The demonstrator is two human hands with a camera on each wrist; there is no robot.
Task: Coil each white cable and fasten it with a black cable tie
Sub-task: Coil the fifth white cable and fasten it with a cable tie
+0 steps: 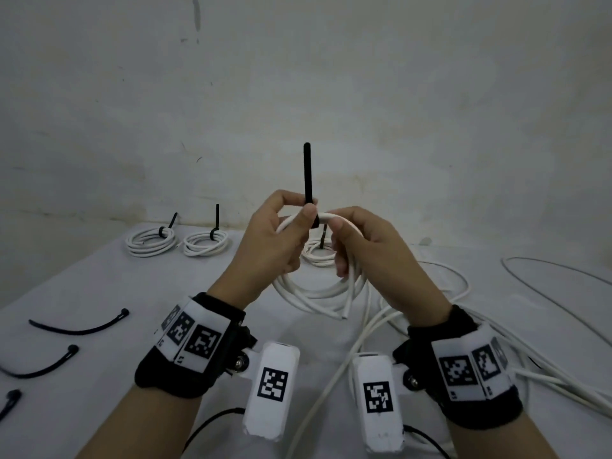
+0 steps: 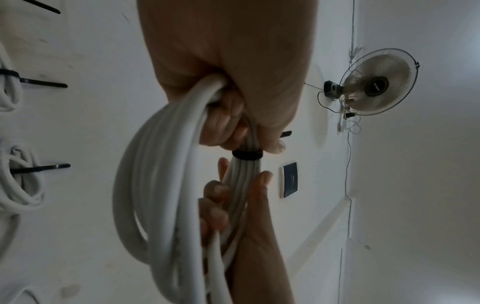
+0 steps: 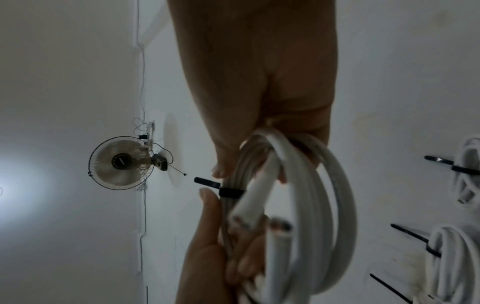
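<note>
I hold a white cable coil (image 1: 311,293) up over the table with both hands. A black cable tie (image 1: 307,170) is wrapped round the top of the coil, and its long tail points straight up. My left hand (image 1: 309,210) grips the strands just left of the tie's band, with the tail rising between thumb and forefinger. My right hand (image 1: 337,246) grips the bundle just right of the band. The left wrist view shows the band (image 2: 246,154) snug round the strands (image 2: 155,174) between both hands. In the right wrist view the band (image 3: 230,192) is seen too, and two cut cable ends (image 3: 246,216) hang loose.
Three tied coils lie at the back of the white-covered table (image 1: 99,286): two on the left (image 1: 150,241) (image 1: 205,245) and one behind my hands (image 1: 319,253). Loose black ties (image 1: 79,326) (image 1: 43,362) lie at the left. Uncoiled white cables (image 1: 546,372) sprawl on the right.
</note>
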